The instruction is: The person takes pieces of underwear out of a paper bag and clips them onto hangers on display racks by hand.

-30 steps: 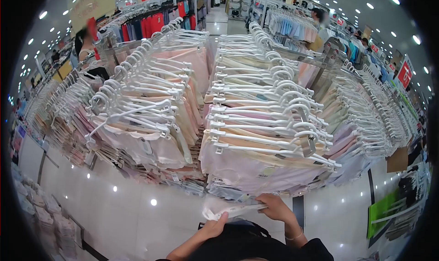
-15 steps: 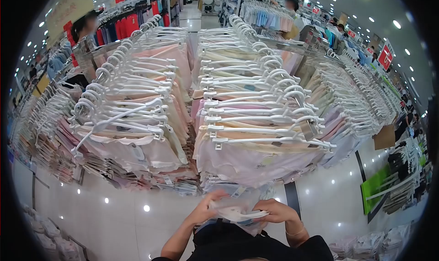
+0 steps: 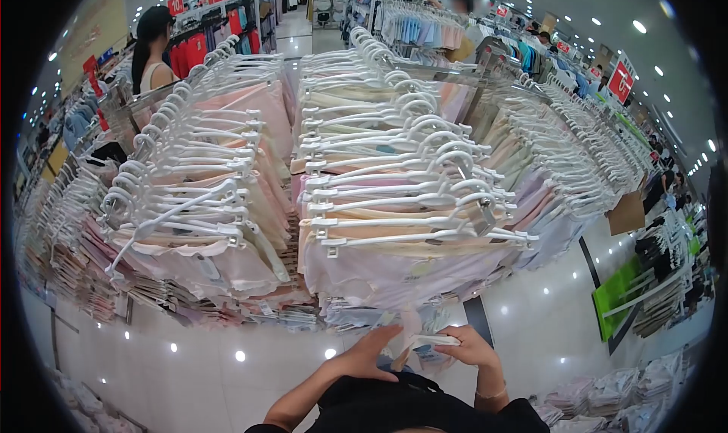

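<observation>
In front of my body, at the lower middle of the head view, my right hand (image 3: 469, 348) is closed on a bunched pale garment (image 3: 413, 328). A stiff-looking white strip points out along its fingers; whether it is a hanger or a folded edge I cannot tell. My left hand (image 3: 370, 355) is at the garment's left side, fingers and thumb spread in a wide curve. Just beyond both hands hang pale lilac underwear (image 3: 394, 270) and other pastel pieces on white clip hangers (image 3: 409, 243).
A second row of white hangers (image 3: 182, 213) with pink and cream garments runs at left. More racks (image 3: 561, 160) stand to the right, near a green panel (image 3: 616, 296). Stacked packs (image 3: 614, 391) lie at lower right. A person (image 3: 154, 50) stands beyond the left rack.
My left hand has opened and moved off the garment's left end. My right hand still grips it, and the garment is more bunched. The view has shifted; the person at far left shows more.
</observation>
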Demonstrator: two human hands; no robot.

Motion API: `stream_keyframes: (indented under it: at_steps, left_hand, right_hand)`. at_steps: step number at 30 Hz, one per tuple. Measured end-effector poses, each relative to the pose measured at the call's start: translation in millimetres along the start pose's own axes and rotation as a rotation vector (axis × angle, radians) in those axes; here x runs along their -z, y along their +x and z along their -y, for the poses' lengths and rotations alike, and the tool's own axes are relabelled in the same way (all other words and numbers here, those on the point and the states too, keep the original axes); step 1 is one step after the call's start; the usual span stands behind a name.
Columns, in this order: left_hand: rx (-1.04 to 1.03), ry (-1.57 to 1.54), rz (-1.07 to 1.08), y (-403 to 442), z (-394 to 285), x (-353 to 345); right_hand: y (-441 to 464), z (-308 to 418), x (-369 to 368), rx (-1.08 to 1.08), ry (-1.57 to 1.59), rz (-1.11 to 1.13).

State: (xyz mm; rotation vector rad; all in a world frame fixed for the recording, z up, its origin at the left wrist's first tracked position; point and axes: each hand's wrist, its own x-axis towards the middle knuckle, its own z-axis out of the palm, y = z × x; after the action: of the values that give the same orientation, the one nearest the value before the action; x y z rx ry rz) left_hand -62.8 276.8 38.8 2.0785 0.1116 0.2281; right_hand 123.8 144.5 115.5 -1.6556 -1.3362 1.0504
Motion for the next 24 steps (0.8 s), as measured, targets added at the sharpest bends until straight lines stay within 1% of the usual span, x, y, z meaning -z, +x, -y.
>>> stream_keyframes:
  at_steps: [2,3,6,9,12,15,18,19,22,23,24]
  left_hand:
    - [-0.052,-0.007,0.089,9,5,-19]
    - [-0.043,-0.059,0.068,13,1,-23]
    - [-0.073,-0.288,-0.043,21,-1,-29]
    - [0.188,-0.582,0.144,23,19,-28]
    - [0.166,-0.582,0.125,27,17,-2]
    - [0.055,-0.562,0.110,27,28,18]
    - [0.081,-0.416,0.192,34,-6,49]
    - [0.121,-0.403,0.205,36,-17,53]
    - [-0.002,-0.310,0.339,43,-37,57]
    - [0.102,-0.437,0.469,42,-28,52]
    - [0.107,-0.475,0.469,46,-36,53]
  right_hand:
    - [1,6,6,-0.014,-0.022,0.001]
    - [2,9,8,-0.020,-0.028,0.002]
    - [7,16,13,0.127,-0.016,0.056]
    - [13,13,13,0.186,-0.139,0.111]
    - [10,14,23,0.158,-0.200,0.030]
    - [-2,6,43,-0.060,-0.112,-0.041]
    - [-12,-7,60,-0.106,-0.100,-0.100]
    - [-15,-10,64,-0.082,-0.095,-0.129]
    - [-25,-29,69,-0.019,-0.067,-0.242]
    - [-28,-39,69,-0.005,-0.049,-0.292]
    - [-31,-45,70,0.009,-0.030,-0.340]
